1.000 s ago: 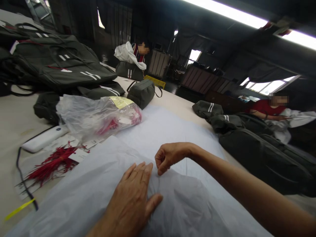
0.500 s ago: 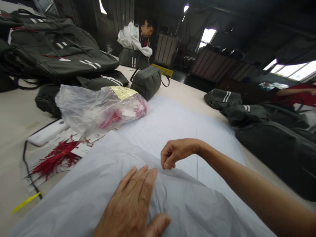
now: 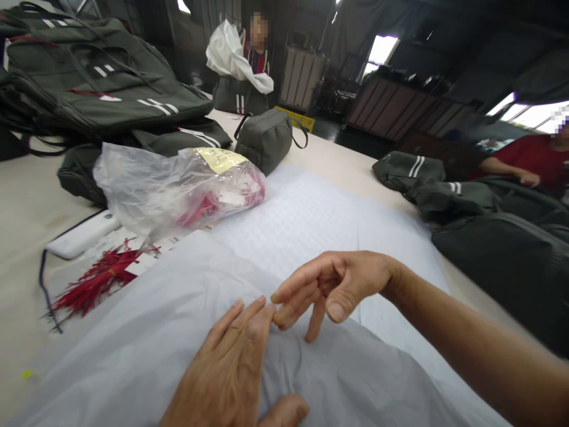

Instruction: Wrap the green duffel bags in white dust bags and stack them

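My left hand (image 3: 231, 362) lies flat, palm down, on a grey sheet of thin cloth (image 3: 146, 332) spread over the near table. Its thumb is apart from the fingers. My right hand (image 3: 333, 287) hovers just above the same cloth, fingers spread and nothing in them, with its fingertips close to the left index fingertip. Whether those fingertips touch, I cannot tell. Past the hands, a white quilted sheet (image 3: 306, 213) lies beyond the grey cloth.
A clear plastic bag (image 3: 142, 184) with red strings inside sits left of the white sheet. Nearer are loose red strings (image 3: 102, 279) and a white handheld device (image 3: 84, 234). Dark green bags (image 3: 102, 83) are piled left, more bags (image 3: 498, 255) right. Two people are beyond the table.
My right hand has uncurled from a loose fist into spread fingers, reaching toward the left fingertips. The left hand stays on the cloth. The view has shifted slightly.
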The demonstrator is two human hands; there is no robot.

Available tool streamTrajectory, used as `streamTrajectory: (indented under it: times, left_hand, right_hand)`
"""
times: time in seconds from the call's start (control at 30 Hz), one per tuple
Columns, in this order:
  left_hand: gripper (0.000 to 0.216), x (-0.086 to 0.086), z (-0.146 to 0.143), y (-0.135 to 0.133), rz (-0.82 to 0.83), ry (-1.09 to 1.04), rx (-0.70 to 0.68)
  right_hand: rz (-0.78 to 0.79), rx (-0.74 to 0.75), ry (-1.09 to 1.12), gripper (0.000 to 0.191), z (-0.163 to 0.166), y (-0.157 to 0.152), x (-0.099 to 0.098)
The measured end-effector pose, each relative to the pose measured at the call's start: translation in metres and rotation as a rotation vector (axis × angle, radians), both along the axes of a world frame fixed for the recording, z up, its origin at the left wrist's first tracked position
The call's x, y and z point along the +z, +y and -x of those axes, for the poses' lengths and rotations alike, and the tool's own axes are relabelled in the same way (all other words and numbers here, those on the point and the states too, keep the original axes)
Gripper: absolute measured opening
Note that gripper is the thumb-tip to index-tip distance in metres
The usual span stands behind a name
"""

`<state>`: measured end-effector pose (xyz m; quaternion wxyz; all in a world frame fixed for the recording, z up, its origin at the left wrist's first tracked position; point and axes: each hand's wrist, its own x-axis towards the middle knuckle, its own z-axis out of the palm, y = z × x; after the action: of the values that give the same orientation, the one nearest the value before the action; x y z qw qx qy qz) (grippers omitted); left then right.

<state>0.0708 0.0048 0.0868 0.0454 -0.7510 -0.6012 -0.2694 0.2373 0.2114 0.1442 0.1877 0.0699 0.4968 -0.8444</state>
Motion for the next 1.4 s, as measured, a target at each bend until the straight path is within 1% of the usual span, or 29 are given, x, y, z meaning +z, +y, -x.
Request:
streamTrajectory:
  times: [0.1,0.13,0.27,0.33,0.43,0.53,0.6,0.67,0.83,0.93,1.03,1.17,1.27,1.4]
  left_hand:
    - [0.065,0.000,-0.001,-0.001,0.018,-0.026,0.009]
    - [0.065,0.001,-0.002,-0.002,0.023,-0.035,0.014]
    - [0.065,0.003,-0.003,-0.002,0.031,-0.047,0.029]
    - [0.066,0.004,-0.003,-0.002,0.032,-0.038,0.024]
    - [0.069,0.005,-0.002,-0.002,0.038,-0.040,0.026]
    - [0.073,0.006,-0.003,-0.002,0.049,-0.051,0.026]
    - [0.074,0.006,-0.004,-0.002,0.056,-0.056,0.030]
    - [0.074,0.006,-0.004,-0.002,0.064,-0.060,0.037]
    - [0.071,0.005,-0.002,-0.002,0.079,-0.030,0.002]
    - [0.066,0.005,0.001,0.000,0.052,0.011,-0.019]
    - [0.061,0.005,0.003,0.002,0.017,0.061,-0.067]
    - [0.061,0.004,0.007,0.004,-0.021,0.134,-0.128]
    - [0.058,0.004,0.008,0.004,-0.024,0.148,-0.145]
    - [0.050,0.002,0.007,0.004,-0.005,0.151,-0.131]
  right_hand:
    - [0.004,-0.119,0.006,0.067,-0.020,-0.007,0.003]
    - [-0.030,-0.160,0.009,0.069,-0.027,-0.011,0.006]
    - [-0.256,-0.299,0.022,0.080,-0.042,-0.026,0.018]
    - [-0.302,-0.353,0.029,0.085,-0.044,-0.034,0.024]
    - [-0.276,-0.350,0.008,0.092,-0.046,-0.049,0.031]
    - [-0.218,-0.346,-0.034,0.094,-0.047,-0.065,0.034]
    - [-0.176,-0.377,-0.072,0.090,-0.047,-0.073,0.031]
    - [-0.147,-0.415,-0.113,0.085,-0.046,-0.077,0.023]
    - [-0.112,-0.510,-0.172,0.077,-0.046,-0.074,-0.005]
    - [-0.102,-0.559,-0.182,0.073,-0.048,-0.072,-0.013]
    - [-0.089,-0.564,-0.197,0.073,-0.049,-0.071,-0.017]
    - [-0.098,-0.562,-0.210,0.074,-0.049,-0.071,-0.018]
    - [-0.095,-0.560,-0.205,0.073,-0.049,-0.071,-0.019]
    - [-0.114,-0.544,-0.209,0.073,-0.049,-0.071,-0.017]
